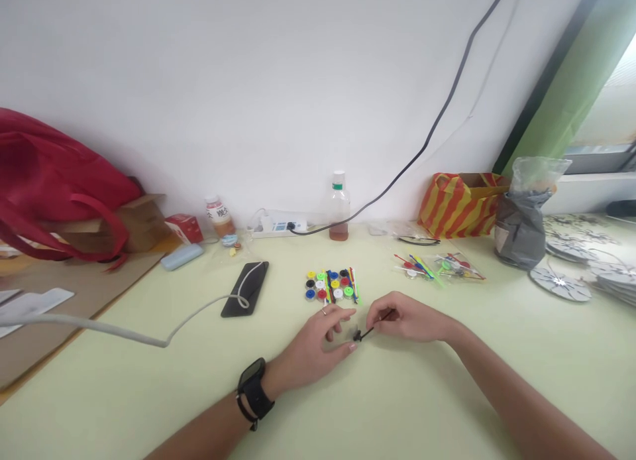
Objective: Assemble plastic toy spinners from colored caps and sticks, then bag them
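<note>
My right hand (395, 316) pinches a thin black stick (367, 332) between thumb and fingers. The stick slants down to the left, toward a small dark piece (357, 336) with a clear part by it. My left hand (318, 344) is open around that piece, thumb and fingers apart, the thumb tip close beside it; whether it touches is unclear. Just beyond the hands lie rows of small round coloured discs (322, 293) in blue, red, yellow, green, white and black. Several thin coloured sticks (354, 286) lie among and beside them.
A black phone (245, 289) with a pale cable lies left of the discs. Clear bags with coloured sticks (454, 266) are at the right. By the wall stand a bottle (338, 208), a power strip (279, 225), a striped bag (462, 207) and a grey bag (521, 228).
</note>
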The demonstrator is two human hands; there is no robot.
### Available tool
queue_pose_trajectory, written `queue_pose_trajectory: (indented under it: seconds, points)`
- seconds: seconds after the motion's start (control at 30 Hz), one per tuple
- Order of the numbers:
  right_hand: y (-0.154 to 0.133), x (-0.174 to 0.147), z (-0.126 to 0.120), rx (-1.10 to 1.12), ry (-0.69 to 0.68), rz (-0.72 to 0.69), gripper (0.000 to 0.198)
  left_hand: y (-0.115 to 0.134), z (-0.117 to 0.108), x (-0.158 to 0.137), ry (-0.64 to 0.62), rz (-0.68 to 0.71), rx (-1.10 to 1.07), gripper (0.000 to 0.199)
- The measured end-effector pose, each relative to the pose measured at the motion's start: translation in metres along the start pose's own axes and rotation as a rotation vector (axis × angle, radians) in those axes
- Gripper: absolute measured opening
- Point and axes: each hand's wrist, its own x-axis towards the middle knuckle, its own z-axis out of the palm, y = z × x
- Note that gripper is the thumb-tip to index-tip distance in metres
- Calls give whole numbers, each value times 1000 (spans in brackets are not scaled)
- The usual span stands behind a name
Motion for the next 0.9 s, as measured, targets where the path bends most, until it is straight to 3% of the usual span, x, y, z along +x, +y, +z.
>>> queue_pose_trajectory:
  seconds: [0.13, 0.27, 0.37, 0.5, 0.77, 0.9]
  points:
    - [-5, 0, 5, 42, -21, -23, 21, 2, 0, 2, -33, 19, -2, 24]
    - [-11, -1, 1, 77, 61, -43, 21, -3, 1, 4, 76, -76, -214, 30]
    - [-14, -1, 0, 96, 139, -23, 32, -8, 1, 8, 151, -141, -431, 34]
    - [-13, -1, 2, 140, 167, -17, 36, -8, -3, 13, 229, -228, -571, 40]
    - [-15, 8, 22, 397, 175, -132, 35, -16, -4, 12, 209, -164, -563, 38]
    - [-13, 14, 35, 458, 199, -124, 34, -17, -3, 13, 195, -144, -543, 34]
